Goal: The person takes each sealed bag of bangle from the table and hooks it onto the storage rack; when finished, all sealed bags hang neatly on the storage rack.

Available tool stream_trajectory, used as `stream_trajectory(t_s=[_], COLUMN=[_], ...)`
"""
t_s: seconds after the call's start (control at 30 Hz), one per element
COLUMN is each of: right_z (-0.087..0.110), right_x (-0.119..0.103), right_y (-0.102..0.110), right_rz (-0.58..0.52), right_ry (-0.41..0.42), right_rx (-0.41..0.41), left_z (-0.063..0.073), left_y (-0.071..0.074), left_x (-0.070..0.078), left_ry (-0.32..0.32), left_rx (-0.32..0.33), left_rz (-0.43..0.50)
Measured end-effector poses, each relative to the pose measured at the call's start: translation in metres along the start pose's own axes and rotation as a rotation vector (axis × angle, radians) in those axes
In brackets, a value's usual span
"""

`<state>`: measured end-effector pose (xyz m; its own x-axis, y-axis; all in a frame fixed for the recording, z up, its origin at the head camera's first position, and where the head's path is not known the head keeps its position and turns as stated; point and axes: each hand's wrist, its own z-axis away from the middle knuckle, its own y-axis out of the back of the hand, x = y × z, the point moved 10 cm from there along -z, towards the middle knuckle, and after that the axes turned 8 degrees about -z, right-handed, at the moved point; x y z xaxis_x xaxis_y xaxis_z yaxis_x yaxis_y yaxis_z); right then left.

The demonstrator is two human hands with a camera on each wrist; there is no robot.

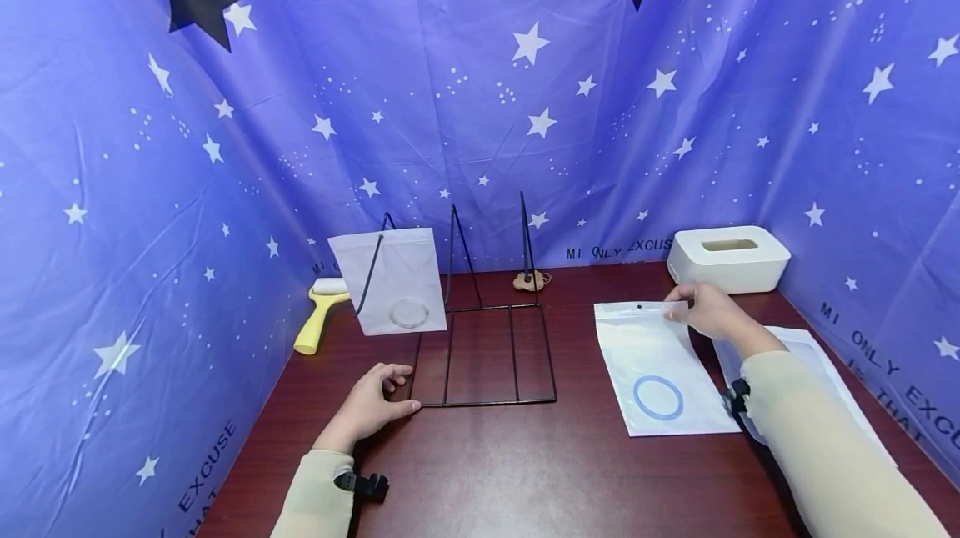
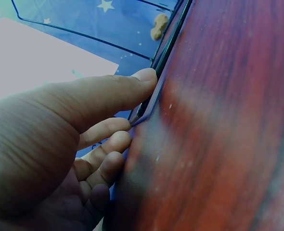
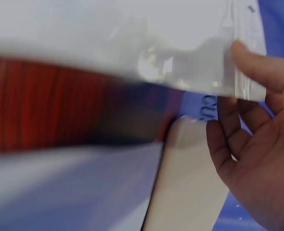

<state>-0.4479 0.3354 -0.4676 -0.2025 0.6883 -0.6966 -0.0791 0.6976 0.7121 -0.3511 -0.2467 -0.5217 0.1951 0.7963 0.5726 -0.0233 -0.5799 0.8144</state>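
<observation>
right hand [image 1: 708, 314] pinches bag [image 1: 636, 354] by its corner: keep flat; left hand [image 1: 371, 401] seemingly grips rack [image 1: 514, 354]: hold steady.

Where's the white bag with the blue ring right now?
In the head view, the white bag is right of the black wire rack and nearer the camera than the white box, its top right corner pinched in the right grip.
</observation>
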Motion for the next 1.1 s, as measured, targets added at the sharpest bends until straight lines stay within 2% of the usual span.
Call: stream_trajectory(t_s=[0.3, 0.6, 0.83, 1.1], right_z=[0.014, 0.032, 0.041, 0.053], right_x=[-0.029, -0.049, -0.060, -0.069], right_y=[0.016, 0.033, 0.045, 0.056], right_rz=[-0.014, -0.085, -0.066, -0.085], right_ry=[0.049, 0.020, 0.080, 0.075], right_rx=[0.166, 0.280, 0.308, 0.266], left_z=[-0.001, -0.001, -0.002, -0.002], left_y=[-0.001, -0.001, -0.002, -0.001], left_x=[-0.002, -0.004, -0.004, -0.004], left_ry=[-0.005, 0.007, 0.003, 0.006], left_rx=[0.001, 0.005, 0.000, 0.000], left_rz=[0.001, 0.007, 0.010, 0.010])
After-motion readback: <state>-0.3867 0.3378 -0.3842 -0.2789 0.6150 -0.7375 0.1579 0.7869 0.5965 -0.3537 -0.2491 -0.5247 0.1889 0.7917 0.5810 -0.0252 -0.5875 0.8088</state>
